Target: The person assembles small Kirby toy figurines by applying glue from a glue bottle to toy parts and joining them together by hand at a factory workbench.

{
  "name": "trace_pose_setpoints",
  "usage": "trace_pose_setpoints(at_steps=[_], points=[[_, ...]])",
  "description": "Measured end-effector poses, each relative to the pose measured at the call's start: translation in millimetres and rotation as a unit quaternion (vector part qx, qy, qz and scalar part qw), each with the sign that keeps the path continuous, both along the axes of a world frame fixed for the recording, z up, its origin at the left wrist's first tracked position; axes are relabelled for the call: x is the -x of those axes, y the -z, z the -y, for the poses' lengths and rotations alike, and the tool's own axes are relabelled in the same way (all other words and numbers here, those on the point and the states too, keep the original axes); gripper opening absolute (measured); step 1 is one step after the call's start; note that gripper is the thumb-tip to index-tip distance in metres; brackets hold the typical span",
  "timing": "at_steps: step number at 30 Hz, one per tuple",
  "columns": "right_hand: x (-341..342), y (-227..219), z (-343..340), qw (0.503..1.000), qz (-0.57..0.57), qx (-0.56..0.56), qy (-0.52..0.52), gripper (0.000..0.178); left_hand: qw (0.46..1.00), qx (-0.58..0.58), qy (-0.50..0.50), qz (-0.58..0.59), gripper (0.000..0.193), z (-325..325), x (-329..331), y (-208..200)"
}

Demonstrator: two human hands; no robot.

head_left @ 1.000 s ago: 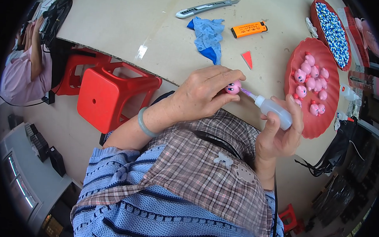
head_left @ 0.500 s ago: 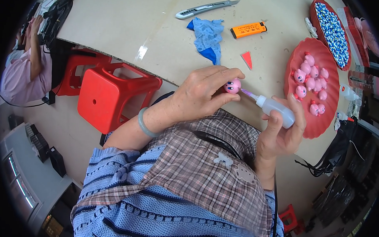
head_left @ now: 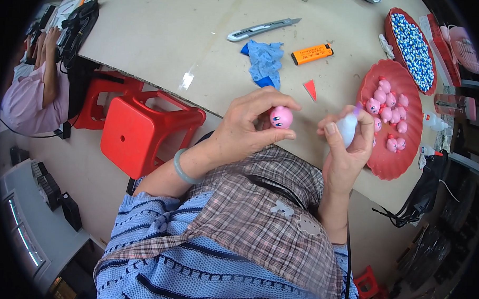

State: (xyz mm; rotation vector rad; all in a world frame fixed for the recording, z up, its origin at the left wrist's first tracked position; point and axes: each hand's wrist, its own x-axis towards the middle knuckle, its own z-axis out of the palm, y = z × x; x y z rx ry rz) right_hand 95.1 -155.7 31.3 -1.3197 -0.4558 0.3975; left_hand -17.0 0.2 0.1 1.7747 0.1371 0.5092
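A round pink figurine (head_left: 281, 118) with a painted face sits between the thumb and fingers of my left hand (head_left: 248, 118), over the table's near edge. My right hand (head_left: 350, 148) is wrapped round a translucent squeeze bottle (head_left: 347, 128), whose thin purple tip (head_left: 358, 108) points up and away from the figurine. The two hands are apart. To the right, a red scalloped tray (head_left: 389, 168) holds several similar pink figurines (head_left: 392, 113), some with red parts.
On the table (head_left: 164, 46) lie a grey utility knife (head_left: 262, 30), a blue cloth (head_left: 266, 61), an orange lighter (head_left: 312, 54) and a red triangular piece (head_left: 310, 90). Small blue, white and yellow pieces fill another red tray (head_left: 412, 47). Red stools (head_left: 129, 135) stand left; a person (head_left: 38, 95) sits beyond.
The bottle's tip has left the figurine. My right hand has turned the bottle upright, away from my left hand. The figurine has moved slightly left and down in the picture.
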Motion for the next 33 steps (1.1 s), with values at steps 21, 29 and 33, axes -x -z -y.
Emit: trace_pose_setpoints(at_steps=[21, 29, 33], points=[[-8.9, 16.7, -82.8, 0.940, 0.211, 0.236, -0.126, 0.026, 0.958, 0.276, -0.055, 0.054, 0.035, -29.6, 57.5, -6.4], [11.1, -10.7, -59.3, 0.971, 0.134, 0.088, -0.177, 0.022, 0.991, -0.021, -0.127, 0.036, 0.034, -26.4, 45.8, -6.3], [21.5, -1.7, -66.5, 0.947, 0.243, 0.112, -0.179, 0.023, 0.978, -0.112, -0.170, 0.042, 0.036, -18.4, 39.3, -6.2]])
